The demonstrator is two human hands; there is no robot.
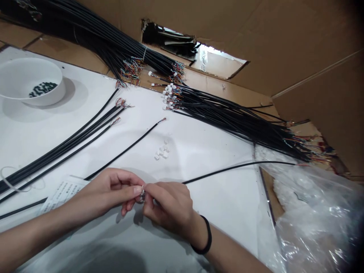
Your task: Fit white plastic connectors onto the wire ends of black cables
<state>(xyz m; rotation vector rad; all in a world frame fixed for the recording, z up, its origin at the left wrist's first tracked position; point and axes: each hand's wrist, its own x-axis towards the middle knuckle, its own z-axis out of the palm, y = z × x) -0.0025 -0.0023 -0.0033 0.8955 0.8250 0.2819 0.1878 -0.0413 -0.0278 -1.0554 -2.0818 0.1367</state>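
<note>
My left hand [121, 189] is closed in a pinch, thumb and fingertips on a small white connector [142, 188], mostly covered by the fingers. My right hand [169, 201] meets it there, its fingers closed around the wire end of a black cable [224, 169]. That cable comes out past my right knuckles and runs to the right over the white table. Thin wires show faintly between the fingertips; whether they sit in the connector I cannot tell. Just beyond the hands lie several small white connectors [162, 151]. Another black cable [127, 149] lies beside my left hand, its stripped end pointing away.
Black cables [65, 142] with bare wire ends lie at left, near a white bowl [54, 91] of small dark pieces. Cables with white connectors [227, 110] are piled at back right. Bundles [108, 36] lie behind. Printed paper [64, 191] is under my left arm; plastic bag [313, 212] at right.
</note>
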